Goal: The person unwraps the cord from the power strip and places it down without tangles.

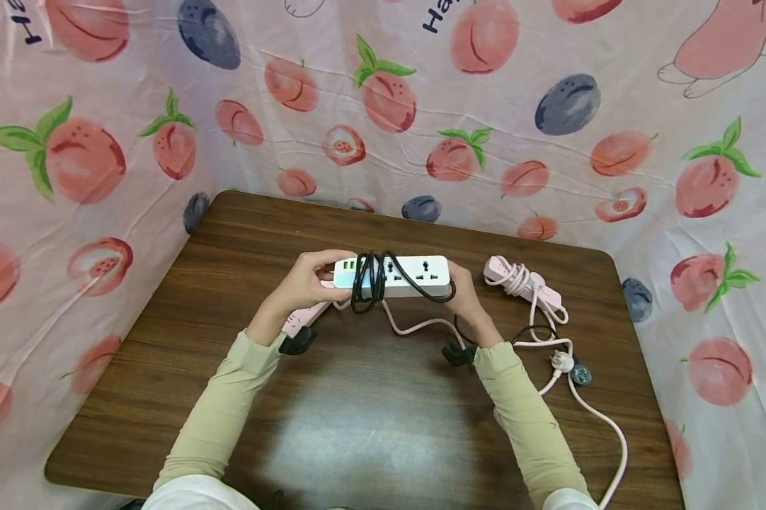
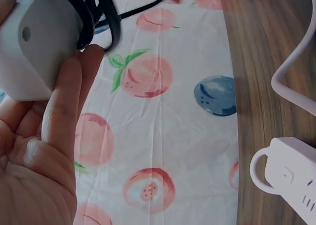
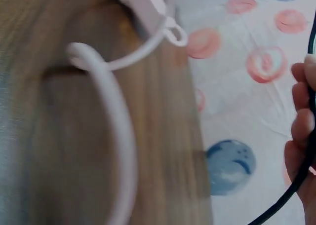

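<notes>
A white power strip (image 1: 415, 265) is held up above the table. Its black cord (image 1: 370, 283) is wound in several loops round the middle. My left hand (image 1: 306, 283) grips the left end, and the left wrist view shows its fingers under the strip's end (image 2: 34, 47). At the right end is my right hand (image 1: 464, 290), fingers curled on the black cord (image 3: 296, 180). From the coil the cord runs straight across to that hand. Part of a pink power strip (image 1: 303, 319) lies on the table, below and behind my left hand.
Right of my hands, a second pink power strip (image 1: 553, 297) lies with its cord wrapped round it. Near it are a pale plug (image 1: 562, 361) and a dark round plug (image 1: 582, 374). A pink cord (image 1: 624, 453) trails down the wooden table's (image 1: 166, 368) right side. Fruit-print cloth (image 1: 383, 170) hangs behind.
</notes>
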The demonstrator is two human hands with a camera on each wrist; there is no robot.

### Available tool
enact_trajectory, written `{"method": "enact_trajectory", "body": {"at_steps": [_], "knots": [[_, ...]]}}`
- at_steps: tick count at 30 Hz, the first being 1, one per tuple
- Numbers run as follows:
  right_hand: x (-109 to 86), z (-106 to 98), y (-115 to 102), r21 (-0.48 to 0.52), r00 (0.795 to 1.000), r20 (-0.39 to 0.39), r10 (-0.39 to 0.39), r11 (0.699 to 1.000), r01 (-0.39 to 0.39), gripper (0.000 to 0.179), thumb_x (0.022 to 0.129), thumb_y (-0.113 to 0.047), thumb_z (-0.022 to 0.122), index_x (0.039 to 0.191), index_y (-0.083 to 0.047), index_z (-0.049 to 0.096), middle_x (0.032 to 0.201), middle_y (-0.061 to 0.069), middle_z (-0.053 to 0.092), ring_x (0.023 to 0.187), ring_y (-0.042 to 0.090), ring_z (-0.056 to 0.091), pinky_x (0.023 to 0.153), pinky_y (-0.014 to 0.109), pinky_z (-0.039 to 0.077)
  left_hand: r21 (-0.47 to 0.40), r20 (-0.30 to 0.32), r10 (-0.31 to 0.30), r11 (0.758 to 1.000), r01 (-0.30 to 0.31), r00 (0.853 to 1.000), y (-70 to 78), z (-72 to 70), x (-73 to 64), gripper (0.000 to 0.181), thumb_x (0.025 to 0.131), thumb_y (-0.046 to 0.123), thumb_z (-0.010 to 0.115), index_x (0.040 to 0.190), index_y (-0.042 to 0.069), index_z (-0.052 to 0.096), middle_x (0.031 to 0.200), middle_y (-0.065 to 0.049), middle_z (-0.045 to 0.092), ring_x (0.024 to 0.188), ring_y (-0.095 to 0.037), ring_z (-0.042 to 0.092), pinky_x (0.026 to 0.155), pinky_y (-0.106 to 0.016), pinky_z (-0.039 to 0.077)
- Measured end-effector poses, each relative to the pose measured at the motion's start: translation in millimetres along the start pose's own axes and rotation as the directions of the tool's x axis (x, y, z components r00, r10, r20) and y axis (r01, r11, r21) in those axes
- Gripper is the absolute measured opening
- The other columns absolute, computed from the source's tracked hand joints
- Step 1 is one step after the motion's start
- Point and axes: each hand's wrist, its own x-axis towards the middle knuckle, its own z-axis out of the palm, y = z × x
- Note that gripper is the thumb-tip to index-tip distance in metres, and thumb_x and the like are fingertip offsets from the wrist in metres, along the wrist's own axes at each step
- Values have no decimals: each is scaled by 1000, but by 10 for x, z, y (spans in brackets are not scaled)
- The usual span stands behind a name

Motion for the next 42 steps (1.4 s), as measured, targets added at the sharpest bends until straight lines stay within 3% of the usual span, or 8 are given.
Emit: {"method": "enact_trajectory", "body": {"at_steps": [9,13,17,22,25,28,36,42], "knots": [[37,-410,-546,201,984,-130,-119,969,143,9,80,16,62,89,17,62,78,17,62,60,4,46,52,14,37,71,33,-17,997,14,999,6,42,-35,46,65,-16,74,108,-13,59,101,-24,59,81,-8,57,72,-31,56],[-65,-522,-693,203,980,-46,-194,959,199,11,75,22,62,85,17,63,76,18,62,60,5,48,51,17,38,77,-51,-32,996,36,998,102,20,-30,44,66,-17,73,108,-16,58,101,-29,61,81,-5,57,72,-29,55],[-169,-536,-669,202,958,124,-260,951,232,7,78,14,66,84,11,66,76,19,63,61,5,50,50,18,41,1,-148,-21,1000,21,989,-3,-27,-24,45,67,-20,70,109,-18,56,101,-31,60,80,-5,58,70,-19,53],[-189,-474,-544,-38,970,200,-138,988,148,6,78,5,71,83,3,69,71,10,65,57,6,49,48,18,39,-34,-196,-5,999,-1,981,-55,-52,-13,46,66,-23,69,110,-18,57,97,-28,60,76,-7,58,65,-17,52],[-148,-430,-331,-228,997,73,-25,973,41,5,78,-2,73,83,-3,71,67,4,64,55,8,47,49,20,37,-46,-167,-11,999,3,986,-44,-65,-29,46,67,-21,70,110,-16,58,98,-16,62,75,-8,59,63,-18,52],[-87,-434,-206,-317,994,-94,56,945,-84,7,80,-7,73,85,-2,71,66,7,64,56,13,49,51,22,37,-57,-117,-13,998,7,993,-48,-74,-48,45,68,-20,69,111,-15,58,100,-6,63,77,-9,59,63,-18,52],[123,-547,-151,-237,899,-404,170,930,-282,11,84,-7,67,88,4,69,63,11,61,48,2,44,48,16,34,-68,16,-21,997,22,1000,-41,-45,-59,46,65,-21,69,110,-18,55,102,-23,59,76,-9,59,65,-21,54],[205,-668,-245,194,793,-560,241,968,-158,5,88,1,59,86,4,61,57,6,55,39,-1,44,38,12,37,-26,92,-41,999,44,995,-92,-17,-57,47,66,-18,73,110,-13,58,104,-24,56,79,-12,58,67,-24,55]]}}
